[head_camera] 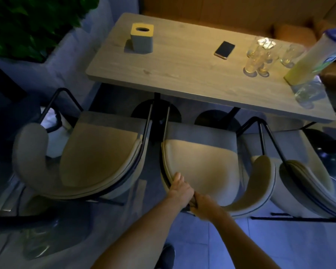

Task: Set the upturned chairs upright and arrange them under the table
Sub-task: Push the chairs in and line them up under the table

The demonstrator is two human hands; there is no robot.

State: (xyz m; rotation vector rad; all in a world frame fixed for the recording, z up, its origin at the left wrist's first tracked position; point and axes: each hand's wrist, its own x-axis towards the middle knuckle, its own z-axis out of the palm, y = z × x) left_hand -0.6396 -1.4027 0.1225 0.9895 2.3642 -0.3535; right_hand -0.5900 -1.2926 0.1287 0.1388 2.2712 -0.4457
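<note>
left hand [179, 188] and right hand [204, 205] grasp the middle chair [202, 164] by its back rim, right fingertips hidden.

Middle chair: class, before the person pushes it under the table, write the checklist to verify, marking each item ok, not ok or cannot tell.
1. Middle chair upright: ok.
2. Left hand grips its backrest rim: ok.
3. Right hand grips the rim beside it: ok.
4. Clear of left chair: ok, a gap shows between the frames.
5. Clear of right chair: cannot tell, armrest and frame overlap in this view.
6. Seat tucked under table: not ok, mostly out.
</note>
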